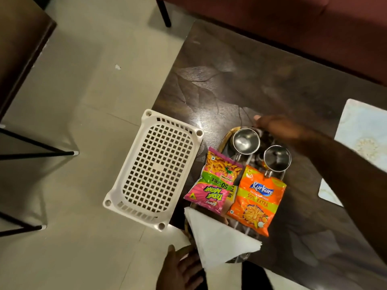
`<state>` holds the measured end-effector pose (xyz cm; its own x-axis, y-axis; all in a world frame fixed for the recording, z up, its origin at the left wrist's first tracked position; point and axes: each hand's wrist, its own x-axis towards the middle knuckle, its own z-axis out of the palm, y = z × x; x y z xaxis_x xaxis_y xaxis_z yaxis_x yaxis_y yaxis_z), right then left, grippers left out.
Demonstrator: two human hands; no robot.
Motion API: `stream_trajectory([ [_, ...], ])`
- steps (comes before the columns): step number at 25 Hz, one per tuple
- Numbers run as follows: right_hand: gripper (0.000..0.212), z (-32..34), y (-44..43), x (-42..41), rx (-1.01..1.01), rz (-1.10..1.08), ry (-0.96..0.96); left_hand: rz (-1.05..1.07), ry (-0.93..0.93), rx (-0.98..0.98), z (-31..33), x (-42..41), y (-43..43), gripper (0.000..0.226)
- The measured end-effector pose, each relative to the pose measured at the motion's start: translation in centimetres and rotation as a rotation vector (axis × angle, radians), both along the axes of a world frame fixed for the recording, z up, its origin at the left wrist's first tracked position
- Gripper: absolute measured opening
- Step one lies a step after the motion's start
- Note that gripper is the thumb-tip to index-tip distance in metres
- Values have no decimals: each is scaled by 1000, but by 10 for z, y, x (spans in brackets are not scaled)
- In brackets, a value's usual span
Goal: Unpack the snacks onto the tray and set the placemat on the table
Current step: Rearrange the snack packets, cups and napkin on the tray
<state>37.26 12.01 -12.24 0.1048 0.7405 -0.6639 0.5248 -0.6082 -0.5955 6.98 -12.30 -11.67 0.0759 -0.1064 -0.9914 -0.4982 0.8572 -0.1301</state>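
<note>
Reaching across the dark wooden counter [230, 76], the right hand [278, 127] is gripping the tray's [227, 133] far rim; orange snack packet [256, 200] and pink snack packet [215, 181] are lying on it; left hand [180, 268] is spread open; pale placemat [362, 130] is lying right.

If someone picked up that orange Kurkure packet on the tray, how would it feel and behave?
The orange Kurkure packet looks puffed, so it is probably light for its size and would squash a little when gripped. Its glossy film looks likely to be slippery and crinkly. It lies flat on the tray, partly leaning against a steel cup, so it should not roll, though lifted by one corner it would likely droop.
</note>
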Motion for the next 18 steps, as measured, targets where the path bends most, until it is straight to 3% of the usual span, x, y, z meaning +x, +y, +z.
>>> stream_trajectory([
  [3,42,-6,1,0,-3,-26,10,45,-3,-10,4,23,6,67],
  [9,45,-10,-16,13,-46,-78,122,164,118,-12,3,30,11,51],
  [18,40,15,-74,77,-59,-243,177,-12,170,19,22,36,22,43],
])
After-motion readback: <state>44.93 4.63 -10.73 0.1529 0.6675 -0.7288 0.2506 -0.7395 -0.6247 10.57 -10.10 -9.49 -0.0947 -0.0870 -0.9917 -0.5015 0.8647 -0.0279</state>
